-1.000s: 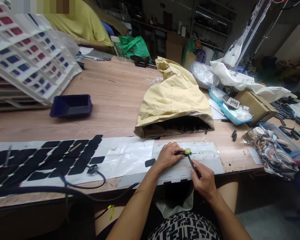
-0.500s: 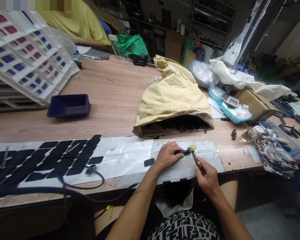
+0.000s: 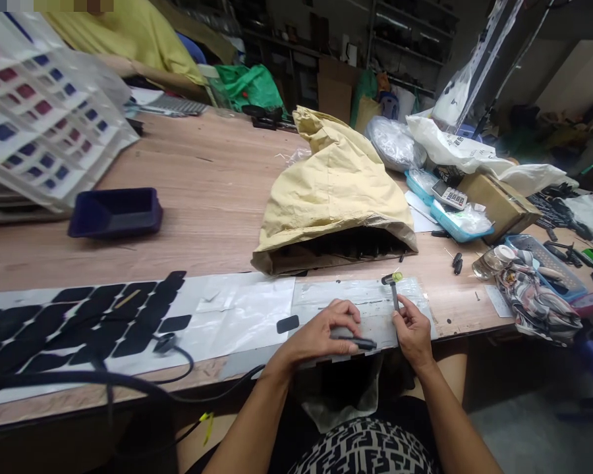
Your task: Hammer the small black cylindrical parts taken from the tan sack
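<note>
My left hand [image 3: 326, 332] is closed round a dark, slim, handle-like piece [image 3: 364, 343] at the near edge of the grey work sheet [image 3: 321, 296]. Its thumb lies along the piece, and the far end pokes out to the right. A small hammer [image 3: 395, 303] is gripped in my right hand [image 3: 413, 334]. The hammer's head, with a yellow-green face, points away from me over the sheet, apart from the dark piece. Beyond both hands a yellow cloth-like sack [image 3: 336, 191] lies with its dark mouth toward me; black things inside are hard to make out.
White paper with black rounded pads [image 3: 138, 316] covers the left, crossed by a black cable [image 3: 128, 382]. Farther back are a purple tray [image 3: 116, 214] and white crates [image 3: 44, 125]. Blue baskets [image 3: 462, 227], a jar [image 3: 491, 262] and patterned cloth [image 3: 536, 303] lie right. A person in yellow sits opposite.
My left hand has drawn the dark piece toward me, to the sheet's near edge. The hammer has come away from it, and its handle now stands straighter. The view has shifted slightly.
</note>
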### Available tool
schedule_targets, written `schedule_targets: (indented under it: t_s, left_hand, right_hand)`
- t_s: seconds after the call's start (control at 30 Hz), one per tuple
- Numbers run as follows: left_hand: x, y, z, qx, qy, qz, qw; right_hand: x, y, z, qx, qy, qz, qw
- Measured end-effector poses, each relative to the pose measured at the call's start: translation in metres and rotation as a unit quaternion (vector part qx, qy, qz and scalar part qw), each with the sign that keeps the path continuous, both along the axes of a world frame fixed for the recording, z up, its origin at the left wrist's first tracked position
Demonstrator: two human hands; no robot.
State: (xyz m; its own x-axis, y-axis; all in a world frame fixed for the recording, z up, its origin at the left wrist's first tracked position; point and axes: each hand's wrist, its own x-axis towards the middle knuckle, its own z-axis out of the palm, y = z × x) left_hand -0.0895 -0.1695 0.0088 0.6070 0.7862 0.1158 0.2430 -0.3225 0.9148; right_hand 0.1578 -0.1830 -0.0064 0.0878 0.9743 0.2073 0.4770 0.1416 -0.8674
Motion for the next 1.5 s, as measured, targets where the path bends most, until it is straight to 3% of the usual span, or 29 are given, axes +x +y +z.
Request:
schedule_targets:
  t_s: [0.07, 0.2, 0.33, 0.4, 0.47, 0.6, 0.77, 0.93, 1.1, 1.2, 1.33, 1.4, 1.5]
  left_hand:
    - [0.003, -0.018, 0.002, 0.003, 0.012, -0.024, 1.0]
    - [0.015, -0.045, 0.0, 0.05, 0.086, 0.029, 0.995]
    - [0.019, -0.047, -0.001, 0.051, 0.071, 0.05, 0.995]
    - [0.02, -0.034, 0.001, 0.025, 0.051, 0.108, 0.993]
    - [0.023, -0.012, 0.005, -0.011, 0.042, 0.204, 0.978]
    - [0.035, 0.049, 0.014, -0.075, 0.06, 0.388, 0.917]
    - [0.053, 0.11, 0.012, -0.088, 0.155, 0.476, 0.861]
    - [0.059, 0.125, 0.005, -0.111, 0.213, 0.472, 0.848]
    - [0.035, 0.1, 0.011, -0.12, 0.208, 0.469, 0.85]
    - [0.014, 0.067, 0.007, -0.097, 0.186, 0.424, 0.881]
    - [0.0, 0.025, -0.006, -0.016, 0.136, 0.288, 0.948]
    - [0.002, 0.013, -0.01, 0.017, 0.146, 0.256, 0.956]
    - [0.011, 0.01, -0.013, 0.053, 0.164, 0.256, 0.951]
  right_hand:
    - [0.0, -0.001, 0.002, -0.002, -0.004, -0.003, 1.0]
    - [0.0, -0.001, 0.003, -0.008, 0.001, -0.006, 1.0]
    - [-0.001, 0.0, 0.0, -0.008, 0.003, -0.003, 1.0]
    - [-0.001, 0.0, -0.001, -0.006, 0.001, -0.005, 1.0]
    - [-0.002, -0.001, -0.001, -0.003, -0.003, -0.006, 1.0]
    - [-0.002, -0.001, -0.002, 0.006, -0.016, -0.008, 1.0]
    - [-0.002, -0.001, -0.004, 0.02, -0.023, -0.01, 0.999]
    - [-0.003, -0.002, -0.001, 0.03, -0.038, -0.006, 0.999]
    - [-0.004, -0.004, 0.001, 0.037, -0.046, -0.008, 0.998]
    - [-0.005, -0.004, 0.0, 0.038, -0.047, -0.01, 0.998]
    - [-0.005, -0.004, 0.0, 0.037, -0.044, -0.01, 0.998]
    - [-0.005, -0.003, 0.0, 0.034, -0.04, -0.01, 0.999]
    - [-0.004, -0.003, -0.001, 0.029, -0.036, -0.008, 0.999]
